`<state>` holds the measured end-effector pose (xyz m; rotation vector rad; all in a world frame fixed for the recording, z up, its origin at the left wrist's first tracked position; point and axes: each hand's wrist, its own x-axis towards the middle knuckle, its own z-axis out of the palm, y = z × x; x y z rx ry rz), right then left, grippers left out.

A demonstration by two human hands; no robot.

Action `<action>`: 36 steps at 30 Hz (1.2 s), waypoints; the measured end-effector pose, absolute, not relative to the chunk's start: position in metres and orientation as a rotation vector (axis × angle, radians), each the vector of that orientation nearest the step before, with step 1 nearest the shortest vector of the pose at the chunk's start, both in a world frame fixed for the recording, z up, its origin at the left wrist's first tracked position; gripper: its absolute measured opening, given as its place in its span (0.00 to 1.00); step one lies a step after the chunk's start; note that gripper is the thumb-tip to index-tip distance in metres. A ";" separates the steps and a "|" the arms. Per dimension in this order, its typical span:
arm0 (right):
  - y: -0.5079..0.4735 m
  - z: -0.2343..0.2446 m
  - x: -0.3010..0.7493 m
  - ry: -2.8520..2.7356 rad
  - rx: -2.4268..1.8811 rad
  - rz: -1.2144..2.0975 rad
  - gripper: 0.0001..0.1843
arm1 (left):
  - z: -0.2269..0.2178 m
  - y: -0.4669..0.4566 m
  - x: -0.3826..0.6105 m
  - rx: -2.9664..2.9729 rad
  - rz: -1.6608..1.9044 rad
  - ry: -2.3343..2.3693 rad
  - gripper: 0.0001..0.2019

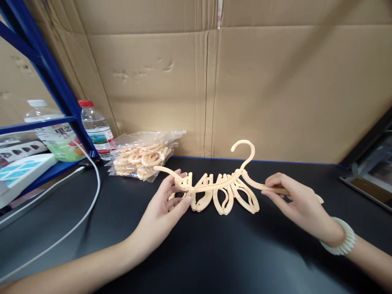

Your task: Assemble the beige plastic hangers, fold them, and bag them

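Note:
A cream plastic folding hanger [228,185] with a hook on top and several hanging loops is held just above the black table [196,253]. My left hand [165,208] pinches its left arm between thumb and fingers. My right hand [295,200] is closed on its right arm, and a pale beaded bracelet [341,239] sits on that wrist. The hanger's loops touch or nearly touch the tabletop.
A clear bag of more cream hanger parts [142,157] lies at the back left. Two water bottles [96,126] stand by a blue shelf frame [45,73] with a power strip [21,173]. A white cable [76,220] crosses the left table. Cardboard [214,81] walls the back; a dark tray [367,188] is at right.

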<state>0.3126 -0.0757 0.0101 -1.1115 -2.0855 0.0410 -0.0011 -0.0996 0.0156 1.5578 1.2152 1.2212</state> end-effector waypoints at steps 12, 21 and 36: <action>-0.081 0.007 0.300 -2.348 -0.898 0.037 0.12 | 0.014 -0.105 -0.005 2.095 0.872 1.077 0.16; -0.074 0.016 0.318 -2.365 -1.050 -0.821 0.13 | 0.020 -0.103 -0.006 1.914 1.100 1.238 0.15; -0.081 0.011 0.316 -2.274 -0.940 -0.703 0.25 | 0.018 -0.102 -0.003 1.728 1.119 1.181 0.13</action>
